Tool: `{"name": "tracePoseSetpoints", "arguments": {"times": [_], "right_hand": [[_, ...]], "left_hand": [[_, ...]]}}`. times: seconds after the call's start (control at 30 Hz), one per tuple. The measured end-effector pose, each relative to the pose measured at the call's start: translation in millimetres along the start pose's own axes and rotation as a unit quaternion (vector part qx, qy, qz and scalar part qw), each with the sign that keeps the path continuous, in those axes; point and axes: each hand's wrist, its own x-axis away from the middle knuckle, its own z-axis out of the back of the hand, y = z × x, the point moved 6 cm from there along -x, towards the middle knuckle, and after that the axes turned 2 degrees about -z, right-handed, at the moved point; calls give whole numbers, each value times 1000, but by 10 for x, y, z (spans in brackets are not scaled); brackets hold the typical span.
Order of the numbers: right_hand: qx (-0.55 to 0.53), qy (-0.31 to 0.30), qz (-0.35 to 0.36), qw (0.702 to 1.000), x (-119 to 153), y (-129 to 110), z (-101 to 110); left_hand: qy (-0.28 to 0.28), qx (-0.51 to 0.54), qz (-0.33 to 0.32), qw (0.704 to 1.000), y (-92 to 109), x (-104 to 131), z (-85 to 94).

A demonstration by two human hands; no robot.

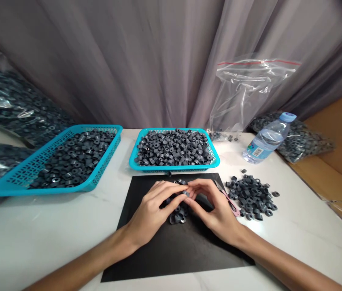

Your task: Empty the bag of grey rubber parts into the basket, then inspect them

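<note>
Above a black mat [173,254], my left hand [155,202] and my right hand [211,206] meet at the fingertips. Between them they pinch one small dark grey ring-shaped part [185,194], partly covered by the fingers. Beneath the fingers lies a small pile of similar grey parts [177,217] on the mat, half hidden by my hands. Just right of my right hand is a pink-handled tool [234,207], its metal end partly behind the hand. A larger loose heap of grey parts [251,198] sits on the white table beside it.
A turquoise basket [174,169] full of grey parts stands behind the mat; another turquoise basket [76,188] stands left. Filled plastic bags [19,105] are at far left. At right are a water bottle [268,139], a clear zip bag [243,97] and another filled bag [304,139].
</note>
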Motion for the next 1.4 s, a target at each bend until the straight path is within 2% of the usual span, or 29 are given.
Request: {"name": "tracePoseSetpoints", "arguments": {"times": [0.1,0.3,0.47,0.77,1.03,1.4], "right_hand": [[-22,28,-1,999,4,9,29],[-15,42,-4,999,8,12,46],[-11,59,-25,998,-8,31,85],[-11,34,-12,999,-10,12,79],[-8,24,-16,1000,-7,18,72],[-29,51,-16,998,25,23,86]], "left_hand": [[27,26,2,999,-4,-10,30],[56,52,35,996,-14,-62,78],[75,67,83,992,-120,-30,82],[74,75,51,993,-96,-24,70],[47,124,69,989,-155,10,10],[55,167,110,978,-197,8,-9]]}}
